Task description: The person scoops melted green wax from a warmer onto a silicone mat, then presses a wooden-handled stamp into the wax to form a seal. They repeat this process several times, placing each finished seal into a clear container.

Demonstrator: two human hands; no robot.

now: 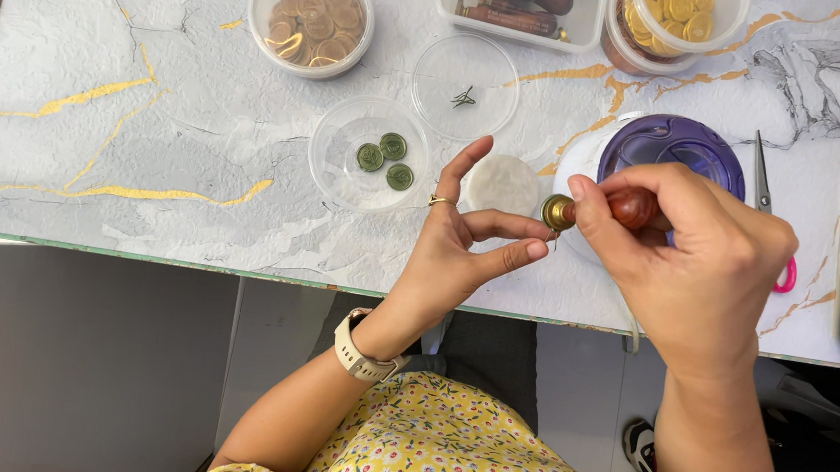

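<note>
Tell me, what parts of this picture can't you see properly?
All in the head view:
- The face of the brass-headed stamp: turned sideways, and the right hand covers most of its wooden handle.
- The tiny thing pinched by the left hand: too small to tell.
- The purple-topped device: its front is behind the right hand.
- The scissors: handle partly hidden by that hand.
- The tub of stamps: cut off by the top edge.

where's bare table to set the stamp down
Bare marble table lies at the far left, left of the tub of bronze seals and the dish of green seals. Crowded along the top right: stamp box, gold seal tub, purple warmer, scissors.
</note>
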